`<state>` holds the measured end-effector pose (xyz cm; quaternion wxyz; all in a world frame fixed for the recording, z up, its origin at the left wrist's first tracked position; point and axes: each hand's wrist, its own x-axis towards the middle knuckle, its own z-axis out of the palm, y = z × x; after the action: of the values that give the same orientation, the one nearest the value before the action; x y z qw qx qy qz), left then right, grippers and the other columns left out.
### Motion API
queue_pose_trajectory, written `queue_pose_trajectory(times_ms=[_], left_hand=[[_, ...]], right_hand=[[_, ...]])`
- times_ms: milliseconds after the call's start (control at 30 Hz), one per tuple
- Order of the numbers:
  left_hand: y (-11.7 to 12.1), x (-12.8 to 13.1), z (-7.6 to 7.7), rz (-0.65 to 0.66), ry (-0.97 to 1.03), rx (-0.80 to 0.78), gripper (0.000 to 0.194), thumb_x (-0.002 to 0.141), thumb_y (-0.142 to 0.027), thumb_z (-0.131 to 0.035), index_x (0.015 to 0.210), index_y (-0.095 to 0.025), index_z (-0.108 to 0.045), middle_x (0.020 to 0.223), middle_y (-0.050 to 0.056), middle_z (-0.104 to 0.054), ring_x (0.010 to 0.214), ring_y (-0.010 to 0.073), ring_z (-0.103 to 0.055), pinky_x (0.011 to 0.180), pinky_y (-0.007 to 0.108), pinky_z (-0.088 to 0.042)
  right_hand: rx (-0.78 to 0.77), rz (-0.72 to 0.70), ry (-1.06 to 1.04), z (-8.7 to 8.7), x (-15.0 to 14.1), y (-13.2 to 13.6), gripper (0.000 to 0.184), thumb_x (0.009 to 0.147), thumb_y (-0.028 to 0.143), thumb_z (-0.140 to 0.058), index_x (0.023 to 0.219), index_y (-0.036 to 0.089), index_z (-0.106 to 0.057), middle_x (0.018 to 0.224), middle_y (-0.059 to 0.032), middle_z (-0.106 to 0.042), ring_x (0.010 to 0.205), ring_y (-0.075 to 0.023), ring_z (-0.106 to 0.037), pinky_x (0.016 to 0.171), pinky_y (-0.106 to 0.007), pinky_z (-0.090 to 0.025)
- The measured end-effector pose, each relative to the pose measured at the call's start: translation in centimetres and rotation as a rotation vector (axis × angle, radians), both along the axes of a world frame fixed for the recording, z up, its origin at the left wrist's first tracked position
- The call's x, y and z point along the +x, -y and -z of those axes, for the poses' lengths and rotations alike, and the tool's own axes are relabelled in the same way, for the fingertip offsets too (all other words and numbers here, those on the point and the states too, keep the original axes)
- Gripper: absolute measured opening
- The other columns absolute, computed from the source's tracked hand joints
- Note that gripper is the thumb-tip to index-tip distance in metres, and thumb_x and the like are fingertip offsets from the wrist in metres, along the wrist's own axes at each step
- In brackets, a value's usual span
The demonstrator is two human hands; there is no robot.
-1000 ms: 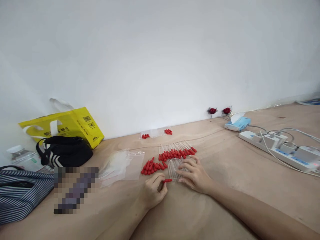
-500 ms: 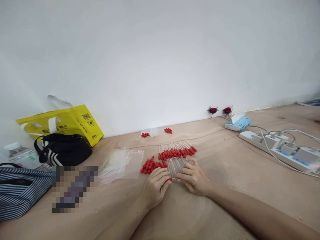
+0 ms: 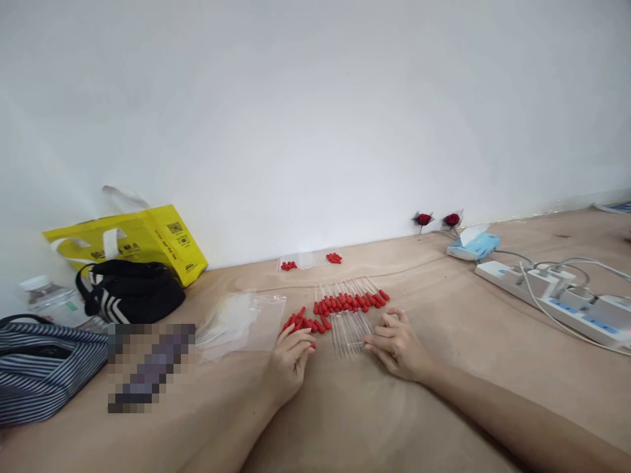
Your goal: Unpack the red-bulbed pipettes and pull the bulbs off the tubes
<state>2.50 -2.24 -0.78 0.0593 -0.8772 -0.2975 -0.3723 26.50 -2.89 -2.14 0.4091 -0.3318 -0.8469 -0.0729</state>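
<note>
My left hand (image 3: 290, 360) is closed in a pinch, with a bit of a red rubber bulb (image 3: 313, 345) showing at its fingertips. It rests at the near edge of a pile of loose red bulbs (image 3: 309, 324). My right hand (image 3: 398, 345) pinches a thin clear tube (image 3: 355, 343) that points left over the others. Beneath it lies a bundle of bare clear tubes (image 3: 345, 332). Just behind, a row of clear droppers (image 3: 352, 301) lies side by side, red bulbs toward me.
Clear zip bags (image 3: 269, 325) lie left of the pile; bagged droppers (image 3: 310, 260) lie by the wall. A yellow bag (image 3: 172, 243), black pouch (image 3: 142, 292) and striped bag (image 3: 44, 374) stand left. A tissue pack (image 3: 473, 246) and power strip (image 3: 547, 299) with cables are right.
My hands have moved apart. The left one shifted left toward the loose bulbs, and the right one drew back a little to the right, uncovering more of the bare tubes.
</note>
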Motion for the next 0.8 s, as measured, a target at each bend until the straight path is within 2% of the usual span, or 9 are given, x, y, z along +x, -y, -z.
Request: queue_pose_trajectory(times_ms=[100,167,333,467,633,800], left_hand=[[0.1,0.0,0.0,-0.017,0.039,-0.027,0.014,0.082,-0.016,-0.046,0.085,-0.018,-0.06,0.081,0.004,-0.062,0.081,0.014,-0.058,0.075,0.028,-0.047],[-0.1,0.1,-0.1,-0.079,0.104,-0.062,0.017,0.083,-0.02,-0.046,0.089,-0.019,-0.061,0.081,0.004,-0.059,0.076,0.0125,-0.057,0.069,0.024,-0.048],[-2.3,-2.4,-0.5,-0.46,0.338,-0.15,0.028,0.079,-0.029,-0.043,0.094,-0.016,-0.063,0.083,0.006,-0.056,0.074,0.0155,-0.058,0.068,0.028,-0.05],[-4.1,-4.8,-0.4,-0.628,0.395,-0.343,0.035,0.07,-0.034,-0.047,0.093,-0.012,-0.062,0.071,0.004,-0.058,0.057,0.0139,-0.057,0.056,0.027,-0.05],[-4.6,-5.0,-0.3,-0.691,0.307,-0.516,0.038,0.067,-0.042,-0.049,0.088,-0.013,-0.062,0.07,0.005,-0.066,0.061,0.0168,-0.061,0.058,0.027,-0.05],[-4.3,-4.9,-0.7,-0.691,0.275,-0.532,0.033,0.074,-0.041,-0.04,0.079,-0.017,-0.063,0.074,0.005,-0.069,0.069,0.0187,-0.064,0.062,0.027,-0.049]], right_hand=[[-0.027,0.044,0.003,0.0,0.1,-0.2,0.019,0.083,0.023,-0.045,0.087,0.023,-0.063,0.056,0.0009,-0.053,0.066,-0.014,-0.041,0.078,-0.035,-0.025],[-0.046,0.117,-0.025,0.2,0.0,-0.5,0.023,0.084,0.02,-0.042,0.094,0.022,-0.062,0.061,-0.0006,-0.055,0.068,-0.0149,-0.043,0.077,-0.035,-0.026],[-0.02,0.269,-0.161,0.8,0.1,-1.6,0.022,0.081,0.017,-0.042,0.09,0.02,-0.062,0.072,-0.0024,-0.063,0.071,-0.0149,-0.048,0.077,-0.033,-0.026],[0.031,0.297,-0.113,1.2,-0.2,-2.2,0.019,0.08,0.017,-0.045,0.083,0.022,-0.063,0.069,-0.0009,-0.062,0.072,-0.0148,-0.047,0.077,-0.033,-0.025],[0.012,0.317,0.011,1.0,-0.6,-2.1,0.017,0.08,0.023,-0.048,0.083,0.022,-0.064,0.068,-0.0019,-0.059,0.071,-0.0149,-0.046,0.076,-0.033,-0.025],[-0.026,0.288,0.084,0.4,-0.7,-1.6,0.024,0.079,0.039,-0.05,0.09,0.022,-0.064,0.073,-0.0029,-0.059,0.074,-0.0157,-0.048,0.078,-0.034,-0.025]])
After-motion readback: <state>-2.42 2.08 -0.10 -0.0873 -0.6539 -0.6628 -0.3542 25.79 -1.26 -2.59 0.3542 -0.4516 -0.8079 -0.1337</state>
